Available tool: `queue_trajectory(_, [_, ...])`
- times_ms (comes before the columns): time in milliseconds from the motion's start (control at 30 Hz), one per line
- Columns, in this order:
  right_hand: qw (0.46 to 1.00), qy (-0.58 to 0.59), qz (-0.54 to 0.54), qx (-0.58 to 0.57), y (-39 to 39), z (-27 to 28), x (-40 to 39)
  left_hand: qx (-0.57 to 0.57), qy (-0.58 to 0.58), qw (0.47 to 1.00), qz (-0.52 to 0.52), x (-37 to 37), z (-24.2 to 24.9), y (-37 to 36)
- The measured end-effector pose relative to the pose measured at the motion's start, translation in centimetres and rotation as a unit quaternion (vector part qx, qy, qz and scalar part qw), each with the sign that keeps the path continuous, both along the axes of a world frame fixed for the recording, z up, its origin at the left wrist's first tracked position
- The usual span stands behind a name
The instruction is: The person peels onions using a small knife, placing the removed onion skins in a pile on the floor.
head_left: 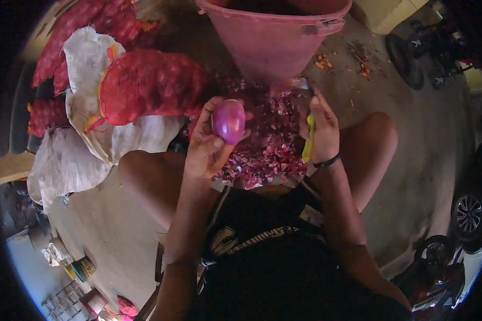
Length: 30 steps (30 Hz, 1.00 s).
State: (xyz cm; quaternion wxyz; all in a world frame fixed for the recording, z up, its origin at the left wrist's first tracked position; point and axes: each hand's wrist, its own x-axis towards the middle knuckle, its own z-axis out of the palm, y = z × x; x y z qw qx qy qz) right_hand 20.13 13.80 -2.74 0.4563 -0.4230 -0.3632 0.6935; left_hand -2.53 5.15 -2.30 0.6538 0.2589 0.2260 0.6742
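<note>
A smooth, shiny red onion [228, 122] is held up in the fingers of my left hand [204, 144], over a heap of onion skins. My right hand [324, 128] is wrapped round the yellow-green handle of a knife [308, 140]. Its blade points away from me, toward the tub, and looks partly blurred. The two hands are apart, and the knife does not touch the onion. Between my legs and below both hands lie the loose purple onion skins [276, 155].
A large pink plastic tub [273, 45] stands just beyond the skins. To the left, a full red mesh sack of onions [152, 85] rests on white woven sacks [64, 166], with more mesh sacks [91, 27] behind. Scraps [326, 60] litter the floor; vehicle wheels [468, 212] show at right.
</note>
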Motion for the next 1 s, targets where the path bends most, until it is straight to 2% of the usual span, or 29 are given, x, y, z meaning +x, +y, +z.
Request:
queue_trajectory(67, [0.983,-0.141,0.067,0.097,-0.5,-2.0,-0.3,-0.007,-0.004,1.000,0.022,0.0,-0.1,0.2])
queue_trajectory(133, [0.953,-0.214,0.138,0.163,-1.2,-1.0,-1.1,-0.021,0.017,0.998,0.049,0.2,-0.7,0.4])
queue_trajectory(200, [0.932,-0.222,0.213,0.193,-2.5,0.6,-1.8,-0.032,-0.005,0.997,0.064,0.6,-0.9,0.5])
queue_trajectory(233, [0.909,-0.253,0.184,0.277,-3.2,0.1,-2.2,-0.039,-0.017,0.997,0.071,0.8,-0.9,0.5])
queue_trajectory(367, [0.885,-0.215,0.169,0.377,-4.3,1.5,-3.2,-0.079,-0.007,0.994,0.069,1.2,0.0,0.3])
queue_trajectory(467, [0.888,-0.205,0.172,0.375,-4.3,2.1,-3.4,-0.080,0.013,0.994,0.072,1.2,-0.3,0.3])
queue_trajectory(567, [0.870,-0.204,0.157,0.421,-4.0,1.8,-3.6,-0.080,0.027,0.993,0.088,1.6,0.0,0.3])
queue_trajectory(767, [0.861,-0.305,0.211,0.348,-3.9,2.7,-3.1,-0.068,0.050,0.991,0.105,1.6,-0.6,0.4])
queue_trajectory(867, [0.882,-0.224,0.159,0.383,-3.6,1.4,-3.2,-0.072,0.051,0.991,0.101,1.4,-0.5,0.4])
queue_trajectory(1000, [0.885,-0.197,0.131,0.400,-4.2,1.7,-3.8,-0.074,0.035,0.992,0.099,1.6,-0.1,0.4])
